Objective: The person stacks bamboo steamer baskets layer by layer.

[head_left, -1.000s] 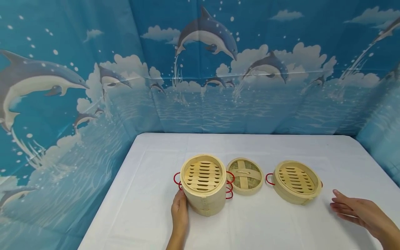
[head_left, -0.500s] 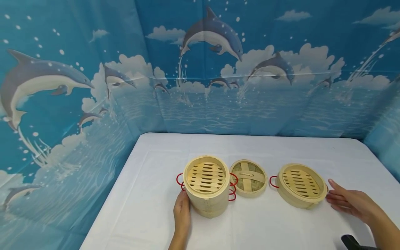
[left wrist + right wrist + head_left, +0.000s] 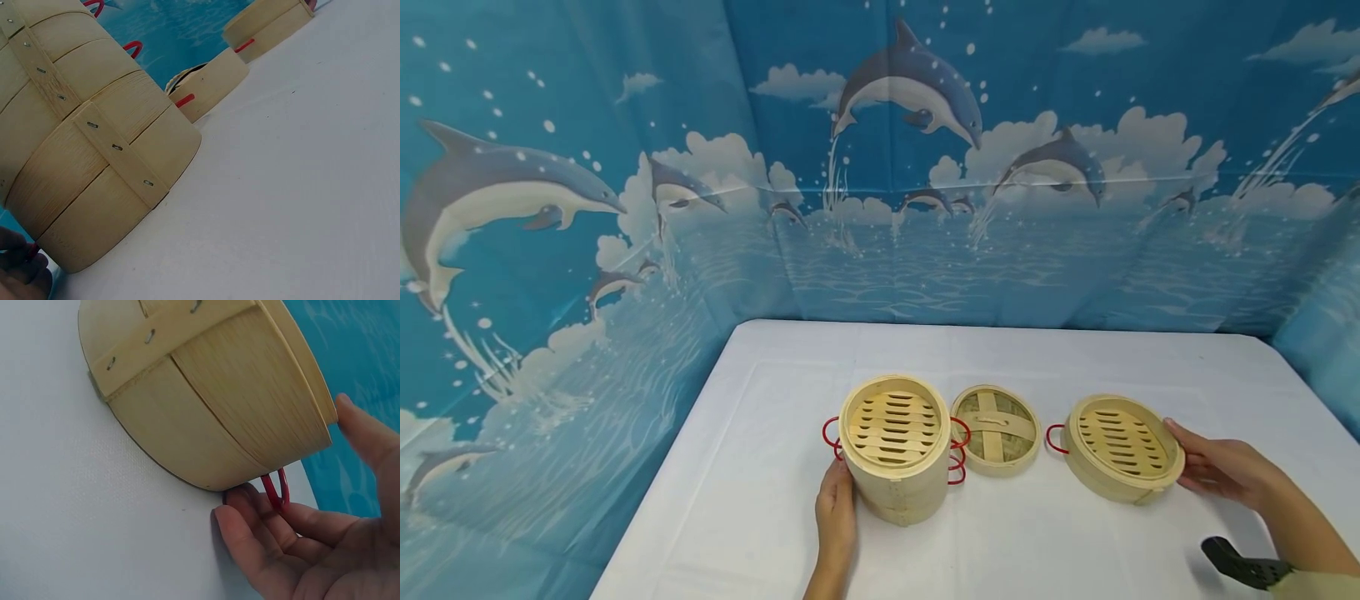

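Note:
In the head view, a stack of round bamboo steamer baskets with red side handles stands left of centre. My left hand holds its left side low down; in the left wrist view the fingers curl at a red handle on the lowest tier, partly cut off by the frame. A single bamboo steamer basket with a slatted base is on the right. My right hand grips its right side: the thumb touches the upper rim and the fingers bend round the lower edge beside the red handle.
A bamboo steamer lid with a crossed strip top lies between the stack and the single basket. A white cloth covers the table. A blue dolphin-print curtain hangs behind. A black strap-like piece juts out by the right forearm.
My right hand has moved left from beside the single basket and has taken hold of its right side. The left hand stays on the stack. The head view has shifted slightly.

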A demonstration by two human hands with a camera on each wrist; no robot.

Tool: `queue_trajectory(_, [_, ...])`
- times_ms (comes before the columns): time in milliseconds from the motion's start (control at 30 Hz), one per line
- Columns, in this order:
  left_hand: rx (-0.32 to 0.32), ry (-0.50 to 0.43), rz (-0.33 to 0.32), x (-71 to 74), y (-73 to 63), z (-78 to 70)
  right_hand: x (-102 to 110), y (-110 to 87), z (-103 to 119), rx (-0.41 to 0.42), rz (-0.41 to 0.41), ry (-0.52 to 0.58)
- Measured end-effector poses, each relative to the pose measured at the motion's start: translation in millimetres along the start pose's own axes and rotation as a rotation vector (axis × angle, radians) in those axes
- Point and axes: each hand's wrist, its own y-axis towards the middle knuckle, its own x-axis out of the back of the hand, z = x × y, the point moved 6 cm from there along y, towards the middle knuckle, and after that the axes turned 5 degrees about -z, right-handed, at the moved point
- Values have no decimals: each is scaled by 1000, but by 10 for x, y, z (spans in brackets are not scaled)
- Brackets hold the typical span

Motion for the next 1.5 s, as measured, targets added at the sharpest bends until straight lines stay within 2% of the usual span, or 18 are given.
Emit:
queue_trajectory(200, [-7,2,1,2,-13,-18,-17,14,11,-7,33,-2])
queue_trajectory(433, [13,-26,0,0,-29,-27,-18,-48,67,-1,65,22])
queue_trajectory(667, [9,-32,1,-4,-11,-26,-63,-111,147,-4,139,30])
queue_trajectory(900, [17,-43,19,-22,-2,-29,-50,-127,159,16,136,-2])
queue_trajectory(1100, [15,-34,13,-11,18,-12,-104,-127,115,33,179,62])
queue_trajectory(1333, [6,-17,10,-6,18,-15,-145,-137,26,14,174,160])
queue_trajectory(1500, [32,-27,9,-2,-7,-7,-122,-144,-44,-6,97,151])
